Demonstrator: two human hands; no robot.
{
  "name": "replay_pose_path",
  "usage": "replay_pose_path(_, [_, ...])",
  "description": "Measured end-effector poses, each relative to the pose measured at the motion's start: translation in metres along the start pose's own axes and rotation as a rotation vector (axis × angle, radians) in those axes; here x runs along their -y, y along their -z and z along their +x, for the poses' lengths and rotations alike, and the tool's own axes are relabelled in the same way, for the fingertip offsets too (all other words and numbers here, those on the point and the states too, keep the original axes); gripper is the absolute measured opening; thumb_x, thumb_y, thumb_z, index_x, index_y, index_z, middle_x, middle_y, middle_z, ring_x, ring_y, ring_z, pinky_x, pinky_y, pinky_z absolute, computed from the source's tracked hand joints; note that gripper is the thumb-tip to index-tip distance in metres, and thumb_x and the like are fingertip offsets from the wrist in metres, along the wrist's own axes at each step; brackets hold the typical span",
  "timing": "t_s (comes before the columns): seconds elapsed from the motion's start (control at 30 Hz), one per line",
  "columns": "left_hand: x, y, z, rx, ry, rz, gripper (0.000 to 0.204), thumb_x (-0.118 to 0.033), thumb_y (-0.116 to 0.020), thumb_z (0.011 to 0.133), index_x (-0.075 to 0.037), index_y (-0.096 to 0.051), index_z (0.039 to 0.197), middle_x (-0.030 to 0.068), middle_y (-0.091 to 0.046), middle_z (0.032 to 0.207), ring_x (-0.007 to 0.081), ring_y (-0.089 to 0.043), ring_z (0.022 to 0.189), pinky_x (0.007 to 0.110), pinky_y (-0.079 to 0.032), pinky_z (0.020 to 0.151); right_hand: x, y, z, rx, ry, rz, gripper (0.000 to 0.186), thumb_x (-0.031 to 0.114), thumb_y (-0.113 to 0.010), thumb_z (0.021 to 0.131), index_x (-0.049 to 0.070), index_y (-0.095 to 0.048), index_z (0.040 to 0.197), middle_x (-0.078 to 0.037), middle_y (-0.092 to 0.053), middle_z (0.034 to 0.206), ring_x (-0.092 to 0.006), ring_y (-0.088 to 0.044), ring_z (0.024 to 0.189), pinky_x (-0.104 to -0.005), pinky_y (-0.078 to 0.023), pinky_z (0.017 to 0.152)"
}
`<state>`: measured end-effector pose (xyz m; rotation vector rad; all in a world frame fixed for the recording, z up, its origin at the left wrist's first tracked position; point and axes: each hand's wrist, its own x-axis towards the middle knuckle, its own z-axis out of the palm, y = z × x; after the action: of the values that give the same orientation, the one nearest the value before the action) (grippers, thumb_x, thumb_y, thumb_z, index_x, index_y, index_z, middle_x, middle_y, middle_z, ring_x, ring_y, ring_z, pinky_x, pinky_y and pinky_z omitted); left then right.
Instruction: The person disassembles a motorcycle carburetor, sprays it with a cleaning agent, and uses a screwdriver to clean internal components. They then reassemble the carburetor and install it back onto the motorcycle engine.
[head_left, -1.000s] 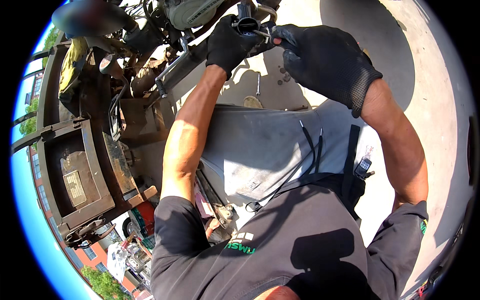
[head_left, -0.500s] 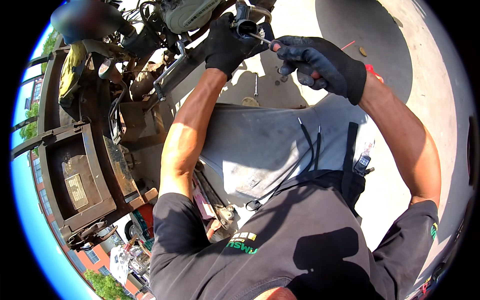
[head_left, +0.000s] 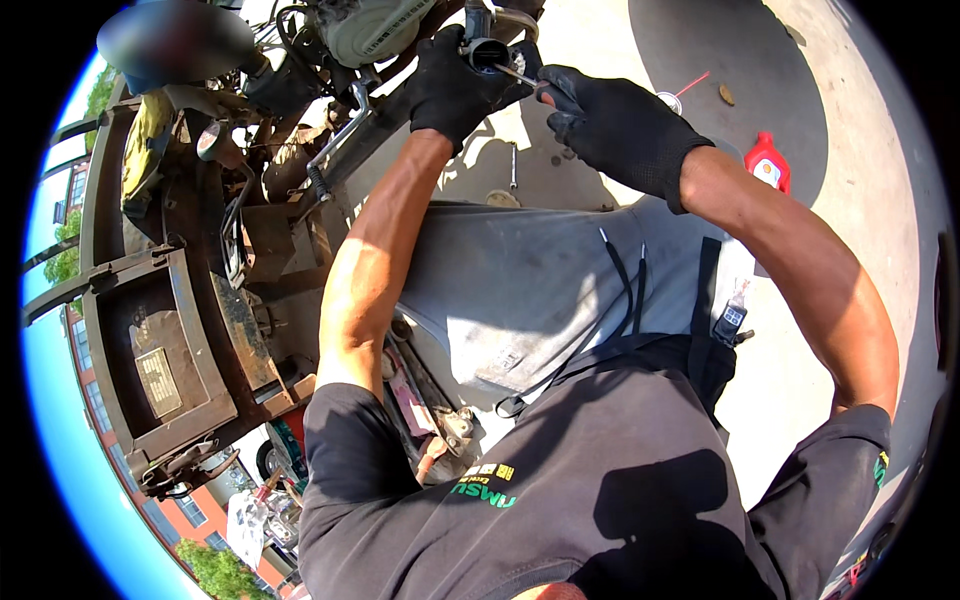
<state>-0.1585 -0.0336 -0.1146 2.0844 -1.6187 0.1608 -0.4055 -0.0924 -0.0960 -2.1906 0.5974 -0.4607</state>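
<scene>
At the top, my left hand, in a black glove, is closed around a round, open-ended metal part beneath a pipe of the vehicle. My right hand, also gloved, grips a screwdriver. Its thin metal shaft points left, and its tip meets the rim of the round part or sits just inside; I cannot tell which. The fingers hide most of the handle. Just left of my left hand is a grey engine cover.
A kick lever and a rusty frame stand on the left. Below my hands, a wrench lies on the ground near a small round lid. To the right are a red bottle and a dry leaf.
My right hand has turned over and shifted slightly left; its fingers have folded in around the screwdriver. The red bottle shows more fully. My left hand stays on the round part.
</scene>
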Motion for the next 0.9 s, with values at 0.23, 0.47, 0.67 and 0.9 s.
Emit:
replay_pose_path(0.23, [-0.010, 0.006, -0.002, -0.026, -0.020, 0.003, 0.067, -0.039, -0.089, 0.068, -0.005, -0.066, 0.121, 0.0176, -0.070, 0.104, 0.0335, -0.066, 0.101, 0.045, -0.056, 0.084, 0.028, 0.024, 0.001, 0.231, -0.288, 0.371, 0.043, 0.026, -0.060, 0.097, 0.008, -0.059, 0.137, -0.004, -0.058, 0.075, -0.0104, -0.053, 0.056, -0.0273, -0.044, 0.050])
replay_pose_path(0.47, [0.001, -0.007, -0.002, -0.042, -0.006, 0.030, 0.075, -0.047, -0.090, 0.068, -0.011, -0.065, 0.129, 0.0181, -0.066, 0.108, 0.0346, -0.068, 0.097, 0.044, -0.057, 0.084, 0.003, 0.003, -0.004, 0.391, -0.620, 1.269, 0.031, 0.035, -0.063, 0.103, 0.011, -0.060, 0.123, -0.007, -0.068, 0.093, -0.0119, -0.060, 0.057, -0.0255, -0.049, 0.048])
replay_pose_path(0.67, [0.011, -0.011, -0.004, 0.052, 0.037, -0.099, 0.078, -0.047, -0.090, 0.068, -0.013, -0.064, 0.132, 0.0170, -0.067, 0.107, 0.0337, -0.068, 0.097, 0.044, -0.056, 0.085, 0.013, 0.001, 0.000, 0.345, -0.577, 0.958, 0.027, 0.028, -0.062, 0.102, 0.010, -0.061, 0.123, -0.005, -0.065, 0.080, -0.0047, -0.051, 0.049, -0.0207, -0.036, 0.039])
replay_pose_path(0.9, [0.006, -0.016, -0.006, 0.056, 0.049, -0.160, 0.078, -0.039, -0.093, 0.064, -0.012, -0.064, 0.131, 0.0153, -0.068, 0.107, 0.0330, -0.068, 0.098, 0.043, -0.056, 0.085, 0.015, -0.008, -0.001, 0.244, -0.450, 0.487, 0.033, 0.025, -0.063, 0.099, 0.007, -0.061, 0.127, -0.007, -0.064, 0.078, -0.0160, -0.061, 0.061, -0.0313, -0.049, 0.053])
